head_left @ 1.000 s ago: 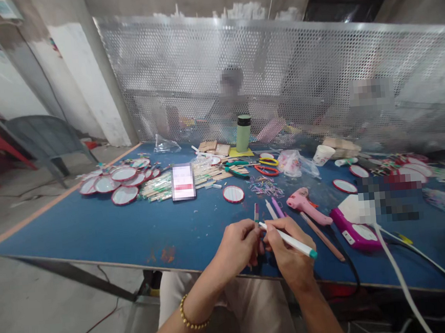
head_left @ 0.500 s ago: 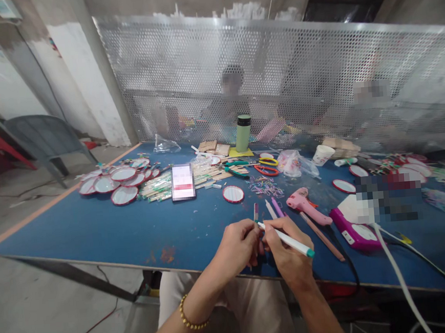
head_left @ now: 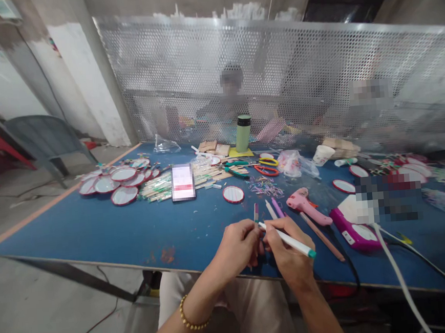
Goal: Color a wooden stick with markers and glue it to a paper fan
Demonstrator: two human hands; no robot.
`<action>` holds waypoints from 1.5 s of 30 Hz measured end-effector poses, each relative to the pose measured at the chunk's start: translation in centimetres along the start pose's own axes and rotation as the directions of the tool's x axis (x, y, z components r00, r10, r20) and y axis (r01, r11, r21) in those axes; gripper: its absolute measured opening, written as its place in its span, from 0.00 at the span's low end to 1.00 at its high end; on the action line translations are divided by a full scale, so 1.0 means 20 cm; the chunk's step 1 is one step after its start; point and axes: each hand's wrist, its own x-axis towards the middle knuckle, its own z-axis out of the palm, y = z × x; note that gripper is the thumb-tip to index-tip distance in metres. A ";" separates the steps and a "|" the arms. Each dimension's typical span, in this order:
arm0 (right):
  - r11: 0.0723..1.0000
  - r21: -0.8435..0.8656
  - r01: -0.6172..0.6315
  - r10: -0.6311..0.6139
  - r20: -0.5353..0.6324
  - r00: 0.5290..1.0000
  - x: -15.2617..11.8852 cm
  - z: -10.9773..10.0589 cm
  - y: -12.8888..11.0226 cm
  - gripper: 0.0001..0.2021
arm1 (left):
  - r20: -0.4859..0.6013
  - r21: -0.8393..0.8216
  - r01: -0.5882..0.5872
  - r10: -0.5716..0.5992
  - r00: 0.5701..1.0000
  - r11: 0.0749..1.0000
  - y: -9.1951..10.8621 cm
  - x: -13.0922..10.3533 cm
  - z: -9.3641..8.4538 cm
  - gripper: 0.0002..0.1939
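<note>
My left hand (head_left: 241, 242) is closed around a slim stick (head_left: 256, 212), whose coloured upper end pokes up past the fingertips; the rest is hidden by the fingers. In a writing grip, my right hand (head_left: 290, 248) holds a white marker (head_left: 292, 242) with a teal end. The marker's tip points at the stick, close to my left fingertips; I cannot tell whether it touches. Just beyond both hands lie a white pen (head_left: 271, 210) and a purple pen (head_left: 277, 208). A round red-rimmed disc (head_left: 233, 194) rests flat farther back.
To the right are a pink glue gun (head_left: 308, 206), a brown stick (head_left: 322, 236) and a purple power strip (head_left: 354, 230) with cables. Red-rimmed discs (head_left: 106, 184), bundled sticks (head_left: 157, 187) and a phone (head_left: 182, 182) lie left. Pliers (head_left: 236, 169) and a green bottle (head_left: 243, 134) stand behind.
The marker and my right hand have shifted very slightly to the right. My left hand stays in place on the stick.
</note>
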 end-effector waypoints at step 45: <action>1.000 -0.014 -0.023 0.024 0.030 0.999 0.00 0.00 0.00 0.09 | 0.000 -0.015 0.018 -0.018 1.000 1.000 0.00 0.00 0.00 0.19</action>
